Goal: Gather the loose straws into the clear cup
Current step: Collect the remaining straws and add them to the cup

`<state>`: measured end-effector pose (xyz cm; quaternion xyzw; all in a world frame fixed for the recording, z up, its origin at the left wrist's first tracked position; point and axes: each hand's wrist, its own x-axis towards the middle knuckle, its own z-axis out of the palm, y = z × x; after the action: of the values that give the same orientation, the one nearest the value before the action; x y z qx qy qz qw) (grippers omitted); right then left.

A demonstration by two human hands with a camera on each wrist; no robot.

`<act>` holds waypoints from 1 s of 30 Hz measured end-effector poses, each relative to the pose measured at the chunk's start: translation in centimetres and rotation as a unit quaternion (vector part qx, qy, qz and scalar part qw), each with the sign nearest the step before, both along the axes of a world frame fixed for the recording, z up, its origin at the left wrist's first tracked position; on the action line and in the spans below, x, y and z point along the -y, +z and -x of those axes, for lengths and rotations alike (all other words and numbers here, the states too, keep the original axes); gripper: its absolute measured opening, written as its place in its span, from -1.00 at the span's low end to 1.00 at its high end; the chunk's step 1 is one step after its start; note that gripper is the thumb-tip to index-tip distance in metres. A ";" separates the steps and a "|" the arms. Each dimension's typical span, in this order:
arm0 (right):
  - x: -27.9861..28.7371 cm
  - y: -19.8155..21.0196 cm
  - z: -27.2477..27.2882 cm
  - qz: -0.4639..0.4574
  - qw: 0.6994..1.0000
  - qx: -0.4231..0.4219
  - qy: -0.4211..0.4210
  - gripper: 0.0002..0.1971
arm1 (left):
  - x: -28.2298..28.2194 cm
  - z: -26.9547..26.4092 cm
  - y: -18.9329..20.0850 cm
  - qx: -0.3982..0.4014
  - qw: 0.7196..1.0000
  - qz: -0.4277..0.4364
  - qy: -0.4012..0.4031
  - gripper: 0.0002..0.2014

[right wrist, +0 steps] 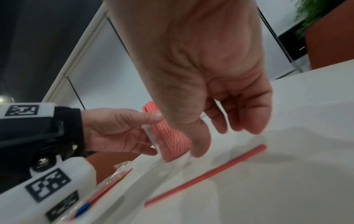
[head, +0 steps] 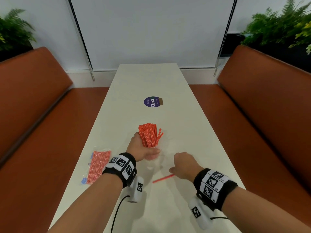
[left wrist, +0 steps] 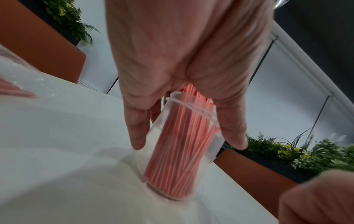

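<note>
Tipping is the main risk: the clear cup (left wrist: pixel 180 151), standing on the table (head: pixel 193 132) and packed with red straws (head: pixel 149 136), is gripped by the left hand (head: pixel 143 151). The right hand (head: pixel 184 165) hovers over the last loose straw (right wrist: pixel 206 175), fingers (right wrist: pixel 247 118) relaxed and apart, holding nothing; a fumbled pinch could roll it away. "ClayG" is read on a purple sticker (head: pixel 151 102).

Bare table (head: pixel 193 132) right of cup (head: pixel 155 154)

Café booth: orange benches (head: pixel 269 101), white table (head: pixel 151 81).
</note>
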<state>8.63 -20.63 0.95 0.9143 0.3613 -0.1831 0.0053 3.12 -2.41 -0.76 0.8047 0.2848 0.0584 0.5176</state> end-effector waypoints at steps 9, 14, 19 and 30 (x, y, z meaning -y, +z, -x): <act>-0.2 -1.1 3.2 0.034 0.995 0.033 0.087 -0.69 | 0.5 0.1 0.6 -0.004 1.000 0.003 0.008 0.04; -0.4 -0.8 3.2 0.058 0.991 0.022 0.115 -0.76 | 0.7 0.1 0.8 -0.010 1.000 0.007 0.013 0.13; -0.7 -0.7 2.6 0.075 0.987 0.032 0.140 -0.74 | 0.7 0.3 0.8 -0.002 1.000 0.016 0.015 0.06; -3.8 4.7 -2.8 -0.500 0.864 -0.054 -0.028 -0.69 | 1.3 0.6 1.2 0.053 0.998 0.019 0.027 -0.30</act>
<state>11.40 -16.81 5.65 0.7928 0.3785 -0.0271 -0.4770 2.50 -3.72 0.46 0.7825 0.2797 0.1093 0.5455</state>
